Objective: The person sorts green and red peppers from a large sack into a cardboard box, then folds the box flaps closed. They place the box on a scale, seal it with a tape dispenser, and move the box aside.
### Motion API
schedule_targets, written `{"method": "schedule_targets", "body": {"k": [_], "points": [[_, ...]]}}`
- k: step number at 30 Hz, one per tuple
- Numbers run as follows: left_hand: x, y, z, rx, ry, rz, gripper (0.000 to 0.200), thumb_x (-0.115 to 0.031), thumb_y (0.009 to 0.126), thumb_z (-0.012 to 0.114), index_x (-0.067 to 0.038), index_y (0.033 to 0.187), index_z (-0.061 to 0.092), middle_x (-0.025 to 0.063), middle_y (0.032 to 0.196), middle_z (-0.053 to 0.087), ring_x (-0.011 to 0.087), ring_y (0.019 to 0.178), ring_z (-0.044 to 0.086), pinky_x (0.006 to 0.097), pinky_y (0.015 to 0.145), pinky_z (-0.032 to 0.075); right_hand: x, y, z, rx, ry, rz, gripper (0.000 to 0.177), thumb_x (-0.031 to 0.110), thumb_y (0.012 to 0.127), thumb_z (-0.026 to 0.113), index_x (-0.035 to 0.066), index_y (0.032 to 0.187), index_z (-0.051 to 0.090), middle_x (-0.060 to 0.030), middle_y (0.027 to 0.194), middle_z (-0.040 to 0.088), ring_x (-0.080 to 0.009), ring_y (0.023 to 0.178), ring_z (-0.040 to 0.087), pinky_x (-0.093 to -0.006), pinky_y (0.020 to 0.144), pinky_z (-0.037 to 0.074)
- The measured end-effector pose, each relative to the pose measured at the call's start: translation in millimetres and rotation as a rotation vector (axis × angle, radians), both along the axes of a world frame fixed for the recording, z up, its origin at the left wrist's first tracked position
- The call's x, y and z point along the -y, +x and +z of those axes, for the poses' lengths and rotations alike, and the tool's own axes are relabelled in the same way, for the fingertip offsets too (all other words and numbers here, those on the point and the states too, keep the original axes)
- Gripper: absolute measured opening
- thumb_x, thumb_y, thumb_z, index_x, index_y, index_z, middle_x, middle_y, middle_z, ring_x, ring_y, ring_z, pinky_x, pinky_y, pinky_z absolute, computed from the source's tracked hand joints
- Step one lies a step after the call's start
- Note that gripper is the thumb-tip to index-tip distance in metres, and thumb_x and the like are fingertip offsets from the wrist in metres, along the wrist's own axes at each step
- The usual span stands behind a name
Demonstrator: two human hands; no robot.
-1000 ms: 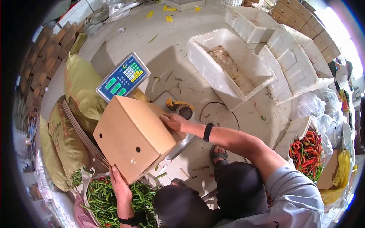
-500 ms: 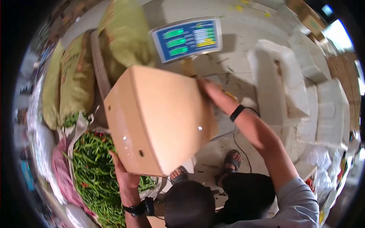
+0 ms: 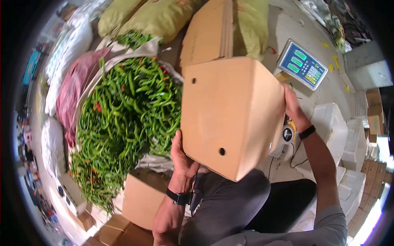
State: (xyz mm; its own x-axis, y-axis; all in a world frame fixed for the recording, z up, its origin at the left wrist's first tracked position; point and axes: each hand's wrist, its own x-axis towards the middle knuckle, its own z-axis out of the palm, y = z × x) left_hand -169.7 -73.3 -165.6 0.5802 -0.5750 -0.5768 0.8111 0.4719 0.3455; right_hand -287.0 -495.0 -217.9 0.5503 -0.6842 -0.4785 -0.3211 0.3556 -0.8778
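A brown cardboard box with small round holes is held up in front of me, tilted. My left hand grips its lower left edge, the thumb upright against the side. On the far right side, my right hand holds the box, its fingertips partly hidden behind the cardboard. Left of the box spreads a large heap of green peppers with some red ones, lying in an opened sack. A scale display with green lit windows stands beyond my right hand.
Yellow-green sacks and flattened cardboard lie at the back. A pink sack borders the peppers on the left. White foam boxes stand at the right. Another cardboard box sits below the peppers.
The view has swung left, so the peppers and scale appear further right. The box has turned and moved right in view, still between both hands.
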Motion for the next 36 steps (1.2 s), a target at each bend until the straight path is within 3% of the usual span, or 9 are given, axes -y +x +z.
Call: {"method": "schedule_targets", "body": {"k": [3,6,11,15,21,25,28,32,36], "points": [[-72.2,-22.3,1.3,0.029,0.072,0.177,0.055,-0.049,0.100,0.046,-0.008,0.135,0.054,0.0092,0.131,0.061,0.0263,0.115,0.060,0.0438,0.098,0.049,-60.1,52.0,56.7,-0.016,-0.209,0.219,0.051,0.041,0.098,0.052,-0.003,0.121,0.061,-0.0109,0.108,0.068,-0.0192,0.095,0.063,-0.0327,0.084,0.049],[-161.3,-43.1,-12.9,0.026,0.094,0.316,0.051,-0.046,0.099,0.049,-0.008,0.134,0.054,0.0096,0.127,0.062,0.0277,0.110,0.063,0.0429,0.095,0.052,-151.1,98.4,119.1,-0.193,-0.817,0.553,0.054,0.047,0.097,0.051,-0.001,0.116,0.066,-0.0185,0.111,0.069,-0.0307,0.102,0.065,-0.0375,0.089,0.050],[-319.0,-136.4,-23.1,-0.042,0.344,0.385,0.048,-0.043,0.097,0.052,-0.009,0.130,0.057,0.0100,0.125,0.063,0.0260,0.109,0.063,0.0414,0.094,0.052,-317.2,165.0,178.3,-0.160,-0.934,0.839,0.071,0.068,0.089,0.048,0.003,0.100,0.072,-0.0198,0.096,0.072,-0.0386,0.093,0.069,-0.0464,0.084,0.053],[-414.9,-211.7,-47.3,-0.103,0.673,0.339,0.045,-0.041,0.096,0.054,-0.010,0.127,0.060,0.0102,0.124,0.065,0.0247,0.108,0.064,0.0402,0.093,0.052,-448.7,197.8,193.8,-0.063,-0.998,1.172,0.064,0.062,0.088,0.054,0.001,0.089,0.070,-0.0213,0.090,0.071,-0.0363,0.085,0.069,-0.0474,0.079,0.054],[-507.6,-302.3,-87.5,-0.165,1.246,-0.139,0.041,-0.038,0.093,0.058,-0.011,0.123,0.063,0.0107,0.123,0.066,0.0227,0.107,0.065,0.0385,0.092,0.052,-602.9,160.6,121.4,0.043,-0.761,1.624,0.074,0.055,0.089,0.057,-0.006,0.130,0.052,-0.0279,0.117,0.065,-0.0411,0.109,0.064,-0.0521,0.093,0.049],[-524.4,-315.6,-89.6,-0.140,1.521,-0.798,0.038,-0.036,0.091,0.060,-0.012,0.121,0.066,0.0110,0.122,0.067,0.0213,0.107,0.065,0.0373,0.091,0.052,-614.6,139.2,111.2,-0.013,-0.630,1.618,0.078,0.056,0.089,0.058,-0.010,0.130,0.051,-0.0298,0.118,0.064,-0.0419,0.114,0.061,-0.0519,0.096,0.047],[-517.9,-315.2,-89.8,-0.169,1.550,-1.028,0.036,-0.035,0.090,0.061,-0.013,0.119,0.068,0.0112,0.121,0.068,0.0203,0.106,0.066,0.0364,0.091,0.052,-608.1,134.2,120.0,-0.110,-0.581,1.752,0.078,0.058,0.088,0.060,-0.012,0.122,0.058,-0.0292,0.114,0.066,-0.0429,0.108,0.064,-0.0505,0.095,0.049],[-605.1,-404.6,-188.4,-0.184,1.431,-0.495,0.037,-0.038,0.085,0.064,-0.013,0.111,0.073,0.0103,0.112,0.072,0.0266,0.106,0.065,0.0410,0.089,0.053,-601.0,111.3,127.8,-0.068,-0.506,1.860,0.061,0.049,0.091,0.060,-0.011,0.102,0.068,-0.0290,0.099,0.069,-0.0436,0.099,0.067,-0.0492,0.090,0.053],[-614.0,-406.7,-202.8,-0.238,1.402,-0.291,0.035,-0.033,0.085,0.065,-0.006,0.106,0.071,0.0094,0.099,0.072,0.0269,0.092,0.068,0.0399,0.080,0.054,-589.6,94.9,134.3,-0.107,-0.426,1.811,0.054,0.040,0.093,0.060,-0.012,0.106,0.066,-0.0296,0.101,0.068,-0.0444,0.101,0.066,-0.0502,0.091,0.052]]}}
